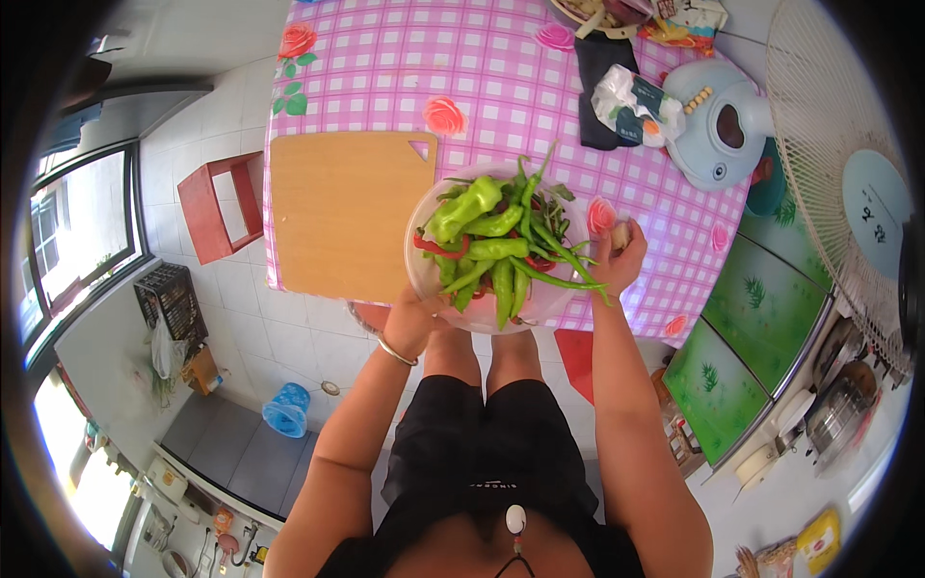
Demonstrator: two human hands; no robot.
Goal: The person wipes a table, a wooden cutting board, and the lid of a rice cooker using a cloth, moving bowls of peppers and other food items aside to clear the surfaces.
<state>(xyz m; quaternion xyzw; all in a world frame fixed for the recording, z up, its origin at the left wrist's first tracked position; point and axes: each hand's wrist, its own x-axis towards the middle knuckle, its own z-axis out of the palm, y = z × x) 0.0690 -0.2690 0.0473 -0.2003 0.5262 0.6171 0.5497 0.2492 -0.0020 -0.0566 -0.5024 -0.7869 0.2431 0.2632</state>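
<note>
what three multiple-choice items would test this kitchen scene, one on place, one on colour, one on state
1. Where is the bare wooden cutting board?
A. on the pink checked tablecloth, left of the clear plastic bowl of long green peppers
B. on the floor
C. inside the bowl

2. What colour is the small stool beside the table?
A. blue
B. red
C. white

3. How is the bowl held?
A. by no hand
B. by one hand only
C. left hand and right hand both at its rim

Answers: 1 A, the board lies flat beside the bowl; 2 B, its frame is red; 3 C, a hand grips each side.
</note>
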